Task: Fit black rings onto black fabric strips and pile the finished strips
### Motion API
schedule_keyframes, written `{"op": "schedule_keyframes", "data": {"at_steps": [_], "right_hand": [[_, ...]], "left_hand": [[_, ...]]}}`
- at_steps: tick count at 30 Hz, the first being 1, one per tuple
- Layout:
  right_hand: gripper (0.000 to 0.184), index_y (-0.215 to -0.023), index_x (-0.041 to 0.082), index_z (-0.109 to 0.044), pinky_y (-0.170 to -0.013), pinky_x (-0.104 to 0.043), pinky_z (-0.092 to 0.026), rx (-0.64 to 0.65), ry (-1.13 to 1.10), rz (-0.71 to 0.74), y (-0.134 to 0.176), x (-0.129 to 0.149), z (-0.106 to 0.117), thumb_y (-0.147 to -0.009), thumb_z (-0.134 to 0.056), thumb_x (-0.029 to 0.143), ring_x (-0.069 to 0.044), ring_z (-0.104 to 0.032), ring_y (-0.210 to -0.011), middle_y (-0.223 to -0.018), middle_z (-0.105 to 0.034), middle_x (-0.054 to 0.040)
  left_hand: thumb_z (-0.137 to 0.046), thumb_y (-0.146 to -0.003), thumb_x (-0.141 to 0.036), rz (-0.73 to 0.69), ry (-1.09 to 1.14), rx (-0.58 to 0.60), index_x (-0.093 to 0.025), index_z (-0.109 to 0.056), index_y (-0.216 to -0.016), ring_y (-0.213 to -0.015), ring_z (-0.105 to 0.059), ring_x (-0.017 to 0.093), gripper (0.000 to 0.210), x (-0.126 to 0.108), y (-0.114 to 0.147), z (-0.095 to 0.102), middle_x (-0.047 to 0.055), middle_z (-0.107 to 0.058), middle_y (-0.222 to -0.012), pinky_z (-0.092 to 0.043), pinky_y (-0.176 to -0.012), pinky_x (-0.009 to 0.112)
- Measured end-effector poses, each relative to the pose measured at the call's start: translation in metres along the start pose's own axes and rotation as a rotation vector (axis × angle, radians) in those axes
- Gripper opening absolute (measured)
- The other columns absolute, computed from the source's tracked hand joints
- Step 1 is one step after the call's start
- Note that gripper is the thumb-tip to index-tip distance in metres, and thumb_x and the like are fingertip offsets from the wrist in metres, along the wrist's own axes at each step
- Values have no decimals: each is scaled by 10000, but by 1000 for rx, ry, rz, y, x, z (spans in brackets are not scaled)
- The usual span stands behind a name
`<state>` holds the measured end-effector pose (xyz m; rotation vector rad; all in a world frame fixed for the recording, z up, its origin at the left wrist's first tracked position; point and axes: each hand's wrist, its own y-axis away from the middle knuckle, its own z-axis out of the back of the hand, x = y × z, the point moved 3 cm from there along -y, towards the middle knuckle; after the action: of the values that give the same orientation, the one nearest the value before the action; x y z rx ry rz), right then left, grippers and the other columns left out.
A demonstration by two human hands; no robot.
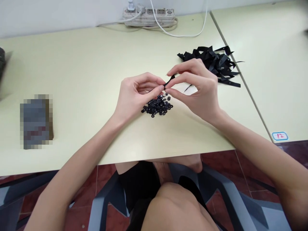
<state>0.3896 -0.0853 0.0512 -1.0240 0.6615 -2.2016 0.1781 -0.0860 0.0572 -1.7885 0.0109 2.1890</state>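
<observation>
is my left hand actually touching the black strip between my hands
Touching. The head view shows it: your left hand has its thumb tip against the lower end of the black strip, no gap visible.

We've room to pass on the table btwn the blurred block and our L hand. In the way: power strip + cord at far edge, black strips by R edge, buttons inside near edge.

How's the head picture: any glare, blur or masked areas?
Head view: bright light, pale sheen on the tabletop; soft shadow beside the right forearm; left hand and right hand fairly sharp; block at left pixelated, unreadable; top-right corner dark and blurred.
</observation>
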Motion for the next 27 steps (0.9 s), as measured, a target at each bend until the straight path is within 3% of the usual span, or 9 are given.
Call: {"op": "schedule_keyframes", "data": {"at_steps": [7,13,17,22,27], "right_hand": [[87,-1029,322,-801,-990,-535,-662,-2,-125,-52,1,2,0,-1101,-754,337,-282,-775,-1053,-1102,-820,-49],[60,-1098,377,-801,-886,-560,-698,13,-42,-113,2,4,4,-1096,-746,401,-306,-775,-974,-1052,-833,-46],[149,-1221,421,-797,-930,-607,-700,57,-47,-123,3,2,5,-1091,-738,463,-333,-779,-1004,-1091,-840,-45],[160,-1189,427,-820,-992,-636,-680,76,-104,-163,4,-2,4,-1047,-795,498,-356,-768,-1048,-1138,-843,-52],[159,-1156,401,-826,-978,-627,-682,61,-108,-142,4,-2,5,-1056,-777,515,-362,-764,-1065,-1107,-841,-66]], "left_hand": [[-898,-976,-323,-31,-5,17,-203,-861,-1052,-935,-864,247,146,0,-1,1,43,-854,-982,-740,-870,383],[-893,-970,-313,-42,-62,17,-217,-869,-1057,-947,-863,243,132,-2,-1,2,34,-866,-1002,-720,-828,341],[-901,-961,-263,-64,-95,-4,-214,-871,-1040,-1001,-866,259,98,-5,0,2,43,-870,-1033,-685,-779,309],[-920,-938,-246,-60,-146,-15,-208,-866,-1040,-1126,-847,287,122,-7,1,2,56,-867,-1079,-659,-791,295],[-900,-962,-265,-122,-194,-10,-228,-885,-1039,-1085,-835,258,87,-5,1,2,42,-861,-1046,-636,-757,280]]}}
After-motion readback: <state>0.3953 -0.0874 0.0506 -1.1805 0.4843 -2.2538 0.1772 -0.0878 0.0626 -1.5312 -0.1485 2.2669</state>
